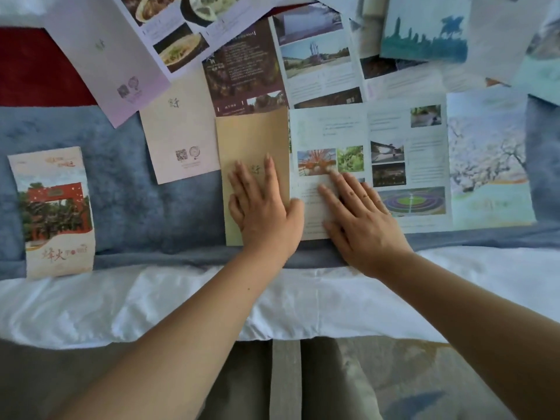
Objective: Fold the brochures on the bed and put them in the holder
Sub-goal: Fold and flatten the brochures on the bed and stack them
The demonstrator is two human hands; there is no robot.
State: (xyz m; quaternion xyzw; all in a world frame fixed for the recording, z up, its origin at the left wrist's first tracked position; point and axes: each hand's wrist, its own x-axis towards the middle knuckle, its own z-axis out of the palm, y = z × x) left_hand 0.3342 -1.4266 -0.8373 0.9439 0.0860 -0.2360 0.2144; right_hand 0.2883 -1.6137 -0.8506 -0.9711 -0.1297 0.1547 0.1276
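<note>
Mid-fold: left hand (260, 204) lies flat, fingers straight, on the tan panel (251, 137) turned over the open brochure (409, 165) near the bed (121, 183) edge. Right hand (357, 219) lies flat, fingers spread, on the next panel. Next prob. needs the crease pressed, then the right panels folded in. Holder not in view.

Bare blanket (145, 189) left; brochures (321, 59) crowding ahead

Tan folded panel (253, 140); pale brochure (409, 165) with blossom photos; red-gate brochure (54, 213); blue blanket (136, 192); white sheet (151, 301).
</note>
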